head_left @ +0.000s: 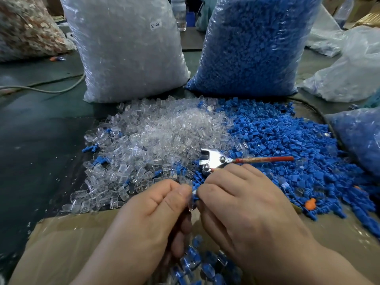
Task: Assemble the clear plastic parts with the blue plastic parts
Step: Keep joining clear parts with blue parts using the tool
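Grip of the left hand [156, 204] is closed, pinching a small clear plastic part [190, 205]; grip of the right hand [246, 202] is closed on a small blue plastic part [195, 194], the two parts touching. Both are held at the far edge of a brown cardboard box [72, 239] of assembled clear-and-blue pieces [195, 262], near a loose clear heap [164, 130] and a blue heap [287, 140] on the dark tabletop [41, 140].

Dim even indoor light, glare on the plastic bags [127, 48], wide-angle bending at edges, corners soft
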Motion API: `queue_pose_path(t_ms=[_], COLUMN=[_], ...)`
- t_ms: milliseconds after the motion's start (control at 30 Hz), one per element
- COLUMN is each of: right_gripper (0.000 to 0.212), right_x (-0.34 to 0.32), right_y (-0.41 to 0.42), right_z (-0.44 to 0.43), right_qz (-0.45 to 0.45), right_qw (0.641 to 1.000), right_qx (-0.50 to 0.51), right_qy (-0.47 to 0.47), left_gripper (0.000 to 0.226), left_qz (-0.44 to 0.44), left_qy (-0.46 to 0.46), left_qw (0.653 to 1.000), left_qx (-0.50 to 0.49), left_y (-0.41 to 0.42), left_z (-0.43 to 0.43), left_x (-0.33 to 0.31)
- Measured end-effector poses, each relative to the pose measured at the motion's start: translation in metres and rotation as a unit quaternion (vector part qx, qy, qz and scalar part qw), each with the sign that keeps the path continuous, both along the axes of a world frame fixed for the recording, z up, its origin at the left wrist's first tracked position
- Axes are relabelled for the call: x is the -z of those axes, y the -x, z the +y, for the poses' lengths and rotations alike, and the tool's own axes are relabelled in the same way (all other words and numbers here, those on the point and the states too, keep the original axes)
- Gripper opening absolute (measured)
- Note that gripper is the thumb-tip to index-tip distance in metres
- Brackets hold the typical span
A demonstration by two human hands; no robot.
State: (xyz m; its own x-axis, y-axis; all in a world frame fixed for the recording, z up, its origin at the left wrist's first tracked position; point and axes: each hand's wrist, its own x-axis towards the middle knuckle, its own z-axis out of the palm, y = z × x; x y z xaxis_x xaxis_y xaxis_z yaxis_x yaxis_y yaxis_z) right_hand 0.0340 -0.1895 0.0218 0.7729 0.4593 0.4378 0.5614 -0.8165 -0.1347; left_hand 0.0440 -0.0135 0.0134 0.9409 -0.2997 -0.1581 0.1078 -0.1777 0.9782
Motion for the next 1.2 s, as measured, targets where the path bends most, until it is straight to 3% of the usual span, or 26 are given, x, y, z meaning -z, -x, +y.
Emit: queue_pose_path(t_ms=[67, 100, 133, 200, 233, 267, 367, 433, 500, 600, 767, 867, 967, 1067, 1200], right_gripper=[0.026, 0.026, 0.025, 0.021, 0.021, 0.024, 0.036, 0.037, 0.035, 0.041, 0.049, 0.055, 0.058, 0.052, 0.036], right_x=[-0.003, -0.005, -0.007, -0.013, -0.016, -0.015, -0.013, -0.013, -0.008, 0.000, 0.012, 0.019, 0.022, 0.025, 0.025], right_y=[0.003, 0.005, 0.008, 0.009, 0.010, 0.010, 0.007, 0.007, 0.009, 0.009, 0.000, -0.008, -0.013, -0.015, -0.017], right_z=[0.002, 0.003, 0.004, 0.006, 0.003, 0.001, -0.012, -0.018, -0.020, -0.018, -0.005, 0.006, 0.010, 0.011, 0.012], right_qz=[0.082, 0.166, 0.260, 0.449, 0.484, 0.478, 0.332, 0.268, 0.242, 0.223, 0.184, 0.160, 0.136, 0.142, 0.154], right_qw=[0.994, 0.975, 0.933, 0.781, 0.754, 0.776, 0.921, 0.948, 0.947, 0.951, 0.966, 0.974, 0.980, 0.982, 0.985], right_qx=[0.012, 0.023, 0.030, 0.041, 0.048, 0.054, 0.123, 0.172, 0.190, 0.187, 0.159, 0.130, 0.118, 0.092, 0.065], right_qy=[-0.074, -0.150, -0.249, -0.433, -0.442, -0.408, -0.163, -0.001, 0.092, 0.107, 0.085, 0.092, 0.084, 0.083, 0.045], left_gripper=[0.044, 0.036, 0.031, 0.029, 0.029, 0.027, 0.016, 0.009, 0.018, 0.022, 0.031, 0.027, 0.030, 0.053, 0.048], left_qz=[-0.006, -0.038, -0.081, -0.166, -0.192, -0.211, -0.239, -0.228, -0.229, -0.225, -0.229, -0.216, -0.258, -0.280, -0.261], left_qy=[0.037, 0.045, 0.038, 0.015, -0.003, -0.031, -0.164, -0.229, -0.295, -0.354, -0.356, -0.364, -0.418, -0.469, -0.475], left_qw=[0.999, 0.998, 0.995, 0.983, 0.978, 0.975, 0.957, 0.945, 0.925, 0.899, 0.887, 0.899, 0.871, 0.838, 0.840], left_qx=[0.005, 0.020, 0.039, 0.072, 0.075, 0.065, 0.025, 0.037, 0.071, 0.123, 0.183, 0.110, -0.008, 0.006, 0.024], left_y=[0.000, 0.000, 0.001, 0.003, 0.005, 0.004, -0.003, -0.007, -0.007, -0.004, -0.001, -0.003, -0.013, -0.017, -0.018], left_z=[0.001, 0.001, 0.001, 0.001, 0.003, 0.006, 0.018, 0.022, 0.021, 0.017, 0.011, 0.015, 0.021, 0.019, 0.015], left_x=[0.003, 0.005, 0.007, 0.007, 0.003, 0.001, 0.000, 0.001, 0.001, 0.002, 0.002, 0.004, 0.013, 0.021, 0.022])
